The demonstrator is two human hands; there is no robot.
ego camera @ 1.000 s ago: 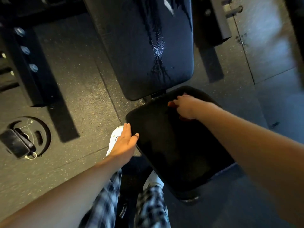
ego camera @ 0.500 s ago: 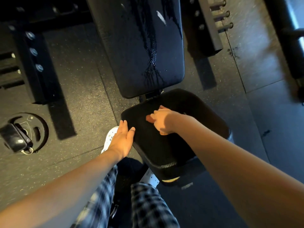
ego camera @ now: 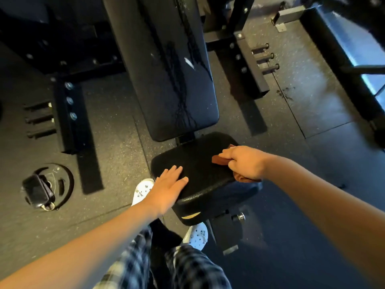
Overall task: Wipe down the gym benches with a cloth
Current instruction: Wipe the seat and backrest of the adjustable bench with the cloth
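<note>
A black gym bench fills the middle of the view: a small seat pad (ego camera: 200, 163) in front of me and a long back pad (ego camera: 166, 69) beyond it, streaked with wet marks. My right hand (ego camera: 244, 162) grips a reddish-brown cloth (ego camera: 219, 159) and holds it against the right side of the seat pad. My left hand (ego camera: 168, 184) lies flat with straight fingers on the seat pad's left front corner.
A weight plate (ego camera: 62, 184) with a dark pouch (ego camera: 37, 190) on it lies on the rubber floor at the left. Black rack uprights with pegs stand at the left (ego camera: 66, 115) and right (ego camera: 250, 65). Another bench (ego camera: 343, 49) sits at the far right. My white shoes (ego camera: 143, 190) are under the seat.
My right hand has carried the cloth from the seat's left-middle across to its right side. My left hand has moved from the seat's left edge onto its top. The view has pulled back.
</note>
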